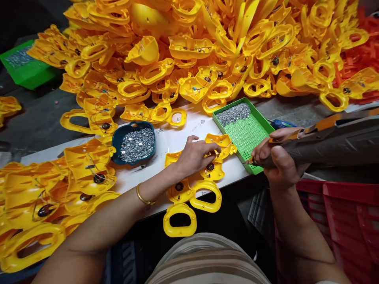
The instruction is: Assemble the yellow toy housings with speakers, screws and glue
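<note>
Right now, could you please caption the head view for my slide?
Left hand on yellow shells; right hand holds screwdriver tip at green screw tray.

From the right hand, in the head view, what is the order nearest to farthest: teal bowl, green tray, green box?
1. green tray, beside the right hand
2. teal bowl, past the left hand
3. green box, far upper left

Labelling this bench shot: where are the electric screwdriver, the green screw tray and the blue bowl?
electric screwdriver [340, 146], head view, grey body.
green screw tray [247, 136], head view, bare perforated floor.
blue bowl [115, 142], head view, left rim.
</note>
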`<state>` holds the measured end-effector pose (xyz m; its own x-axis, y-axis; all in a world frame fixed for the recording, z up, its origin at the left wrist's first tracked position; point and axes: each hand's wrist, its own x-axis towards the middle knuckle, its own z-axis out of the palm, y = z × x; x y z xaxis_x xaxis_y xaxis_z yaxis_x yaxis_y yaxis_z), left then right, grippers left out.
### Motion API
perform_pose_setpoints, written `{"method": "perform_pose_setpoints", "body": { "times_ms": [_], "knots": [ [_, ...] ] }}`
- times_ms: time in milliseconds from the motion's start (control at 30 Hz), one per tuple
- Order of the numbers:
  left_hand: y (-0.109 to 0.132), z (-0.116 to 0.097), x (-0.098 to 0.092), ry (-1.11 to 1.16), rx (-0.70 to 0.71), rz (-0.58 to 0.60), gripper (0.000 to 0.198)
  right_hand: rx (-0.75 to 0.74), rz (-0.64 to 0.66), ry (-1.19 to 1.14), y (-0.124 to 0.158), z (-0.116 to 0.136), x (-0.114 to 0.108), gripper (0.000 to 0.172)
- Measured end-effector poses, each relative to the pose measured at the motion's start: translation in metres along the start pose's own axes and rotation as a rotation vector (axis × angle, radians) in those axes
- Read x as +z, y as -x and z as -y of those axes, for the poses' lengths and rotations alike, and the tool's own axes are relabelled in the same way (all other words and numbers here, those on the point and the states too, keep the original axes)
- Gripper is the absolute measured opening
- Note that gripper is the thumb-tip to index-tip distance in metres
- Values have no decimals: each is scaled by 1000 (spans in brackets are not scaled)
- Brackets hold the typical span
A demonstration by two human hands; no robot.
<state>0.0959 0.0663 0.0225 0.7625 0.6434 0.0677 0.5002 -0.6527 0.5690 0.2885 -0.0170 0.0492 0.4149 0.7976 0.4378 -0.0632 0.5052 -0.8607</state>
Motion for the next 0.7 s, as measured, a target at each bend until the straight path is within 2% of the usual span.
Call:
{"method": "perform_pose_setpoints", "body": {
  "times_ms": [67,200,333,433,500,700],
  "knots": [
    [1,5,3,-85,121,19,29,-15,-7,7,1,2,-5,20],
    [1,12,7,-260,291,-10,18,-44,-8,-2,3,7,-13,20],
    [2,15,8,-366,393,-136,20,-47,-44,10,4,11,-18,22],
    [4,16,9,-386,439,-265,13,-76,-46,1,3,13,-20,21],
    [4,16,9,-393,482,-309,9,-96,-48,1,2,14,-21,20],
    [-1,20,10,-383,564,-272,13,-91,-101,55,-1,14,-22,19]
  ]
}}
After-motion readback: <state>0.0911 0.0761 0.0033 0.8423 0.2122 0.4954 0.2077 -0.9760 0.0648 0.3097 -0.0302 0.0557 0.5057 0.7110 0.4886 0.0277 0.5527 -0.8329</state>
